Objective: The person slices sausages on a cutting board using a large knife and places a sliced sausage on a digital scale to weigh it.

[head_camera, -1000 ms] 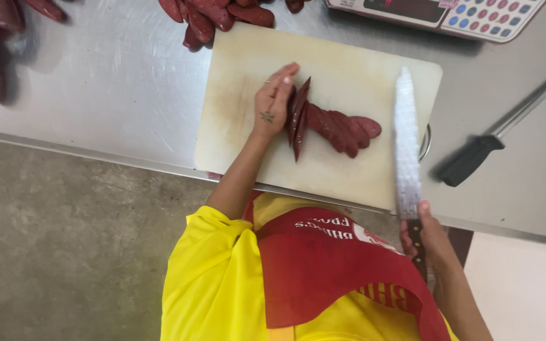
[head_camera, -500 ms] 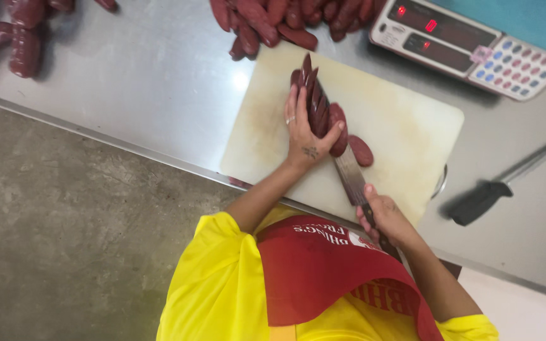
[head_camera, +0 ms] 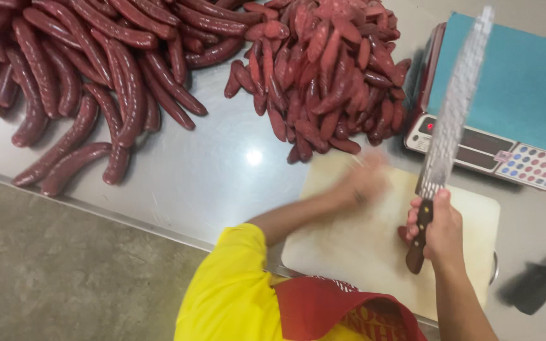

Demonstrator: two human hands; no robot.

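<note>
right hand (head_camera: 440, 230) gripped knife (head_camera: 453, 113), blade up | left hand (head_camera: 364, 183) blurry, grip unclear | past it: cut sausage pile (head_camera: 323, 69) | whole sausages (head_camera: 83, 82) left, many

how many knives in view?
2. One knife is held blade-up in the right hand over the cutting board; a second, dark-handled knife lies on the table at the right edge, partly cut off.

Butcher shop or meat-prep counter, steel worktop (head_camera: 222, 170), heaps of whole sausages (head_camera: 83, 69), sliced pile (head_camera: 330, 69), digital weighing scale (head_camera: 507, 113), cutting board (head_camera: 361, 252)
</note>
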